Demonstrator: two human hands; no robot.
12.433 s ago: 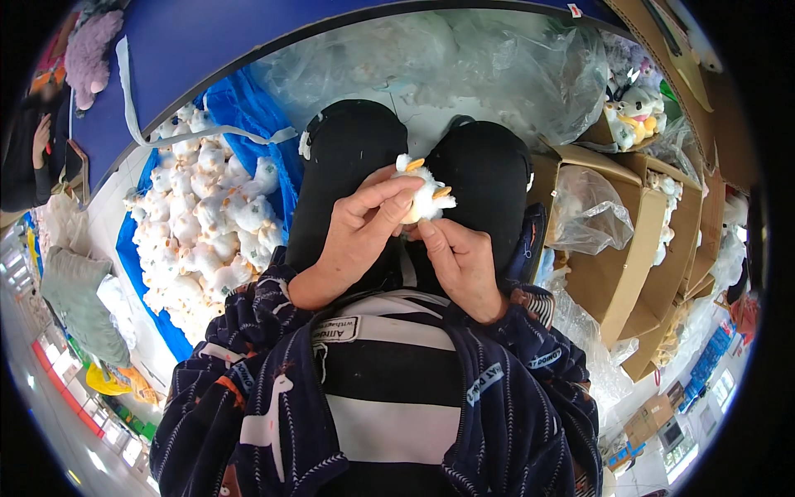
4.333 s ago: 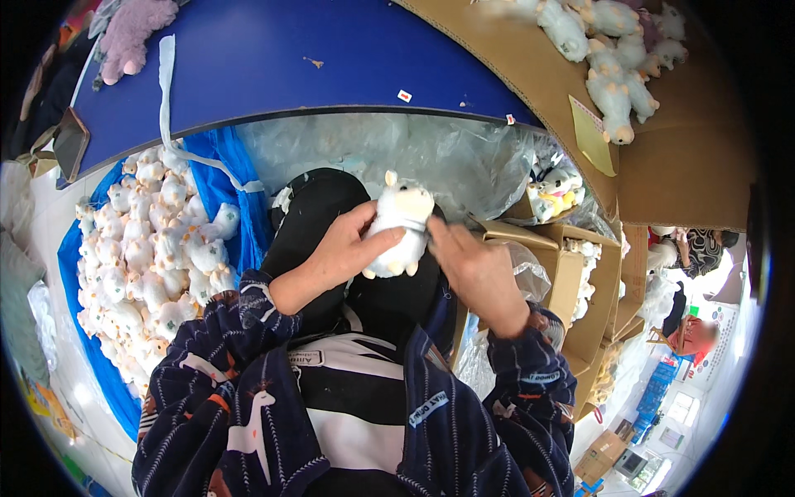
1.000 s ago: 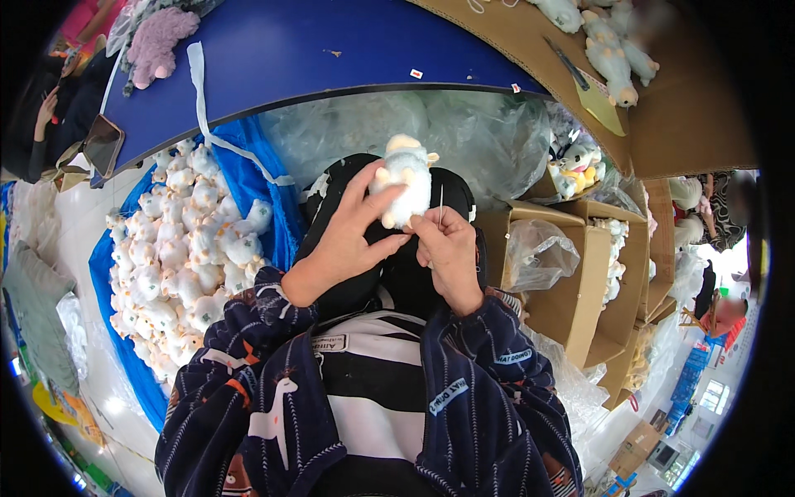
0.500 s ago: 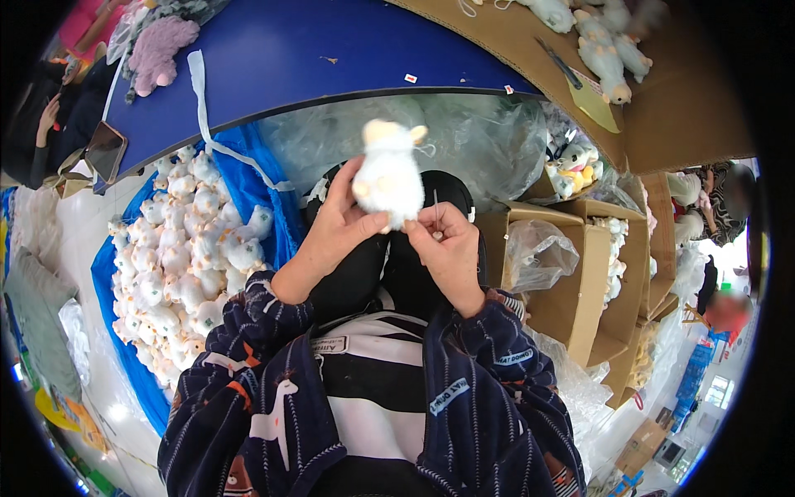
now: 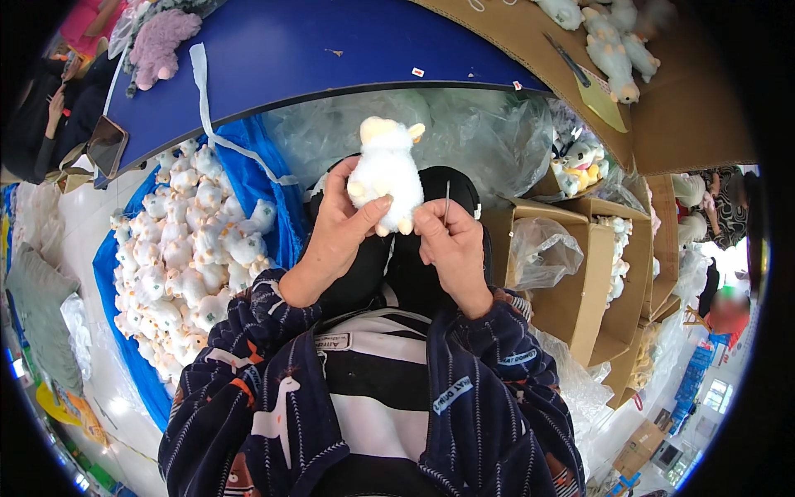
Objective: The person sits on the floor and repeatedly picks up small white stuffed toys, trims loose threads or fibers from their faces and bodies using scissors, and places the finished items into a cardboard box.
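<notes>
The left hand [image 5: 331, 232], half-curled, is now steadying the white plush toy [image 5: 386, 176] with its thumb on it, no longer below; beside it, the right hand [image 5: 451, 248] is pinching a thin needle-like tool [image 5: 447, 199].

Lettering marks jacket patches [image 5: 451, 395] and a shirt label [image 5: 335, 341], a red arrow one table sticker [image 5: 417, 72].

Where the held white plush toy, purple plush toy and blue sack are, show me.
Held white plush toy [image 5: 386, 176], head view: body.
Purple plush toy [image 5: 164, 41], head view: body.
Blue sack [image 5: 287, 211], head view: bare right side.
</notes>
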